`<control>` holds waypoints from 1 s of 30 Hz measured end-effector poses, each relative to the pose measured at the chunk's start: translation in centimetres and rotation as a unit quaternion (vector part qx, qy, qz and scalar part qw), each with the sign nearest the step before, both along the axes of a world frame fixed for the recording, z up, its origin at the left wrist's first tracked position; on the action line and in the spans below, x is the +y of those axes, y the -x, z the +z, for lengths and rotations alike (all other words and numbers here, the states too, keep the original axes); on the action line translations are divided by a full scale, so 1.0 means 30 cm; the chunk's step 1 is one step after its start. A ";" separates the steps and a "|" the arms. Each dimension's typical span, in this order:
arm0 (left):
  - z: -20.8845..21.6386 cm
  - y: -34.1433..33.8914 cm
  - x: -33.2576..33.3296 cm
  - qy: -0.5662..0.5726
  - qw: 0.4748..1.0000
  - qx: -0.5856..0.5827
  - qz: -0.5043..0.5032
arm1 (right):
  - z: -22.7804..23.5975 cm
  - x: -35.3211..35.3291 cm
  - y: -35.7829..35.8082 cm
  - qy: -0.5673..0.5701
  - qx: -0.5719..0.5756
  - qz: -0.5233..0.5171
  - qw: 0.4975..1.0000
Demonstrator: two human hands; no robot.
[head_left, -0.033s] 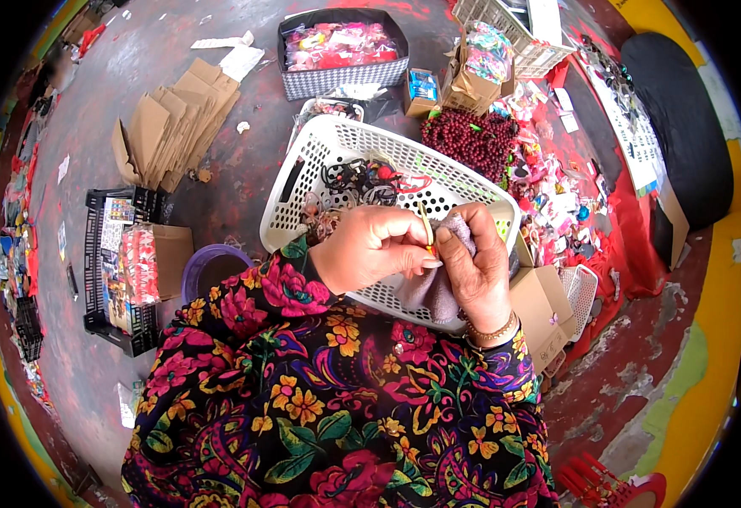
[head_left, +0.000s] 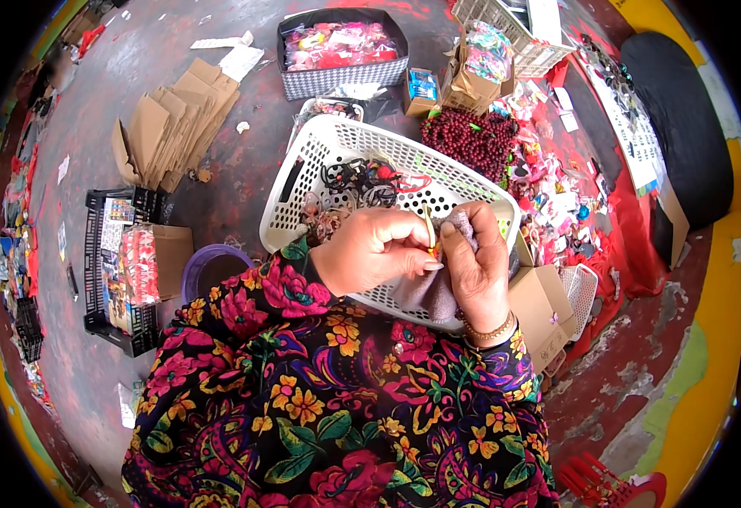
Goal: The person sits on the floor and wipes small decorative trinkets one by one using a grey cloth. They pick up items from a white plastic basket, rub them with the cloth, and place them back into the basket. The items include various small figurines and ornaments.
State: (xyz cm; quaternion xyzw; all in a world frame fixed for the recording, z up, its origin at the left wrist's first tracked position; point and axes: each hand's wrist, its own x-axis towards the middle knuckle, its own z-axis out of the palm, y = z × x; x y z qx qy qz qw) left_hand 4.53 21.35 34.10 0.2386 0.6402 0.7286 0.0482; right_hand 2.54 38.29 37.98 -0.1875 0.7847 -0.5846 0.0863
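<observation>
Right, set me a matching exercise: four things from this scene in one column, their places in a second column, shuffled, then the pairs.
Things:
1. white basket
2. grey cloth
3. dark red beads
4. flattened cardboard boxes

Places:
A. on the floor, far left of the basket
B. in the right hand
C. heaped beyond the basket's far right corner
D. on the lap, under both hands

Pairs: 1-D, 2-B, 3-C, 4-A

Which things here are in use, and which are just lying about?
In use: left hand and right hand pinching a small yellow stick-like piece; grey cloth; white plastic lattice basket.
Lying about: flattened brown cardboard boxes; dark red bead pile; black plastic crate.
</observation>
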 end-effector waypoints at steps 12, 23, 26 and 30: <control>-0.022 0.007 -0.001 -0.214 0.947 -0.238 -0.020 | -0.020 0.008 0.013 0.284 -0.242 0.021 0.928; -0.011 -0.003 0.003 -0.027 0.995 0.037 0.092 | 0.024 -0.004 0.011 0.304 -0.313 0.022 0.900; -0.002 -0.003 -0.001 0.010 0.992 0.074 0.100 | 0.022 -0.013 0.006 0.322 -0.329 0.006 0.888; 0.001 0.002 0.010 0.048 0.981 0.144 0.118 | -0.007 -0.008 0.004 0.277 -0.262 -0.007 0.924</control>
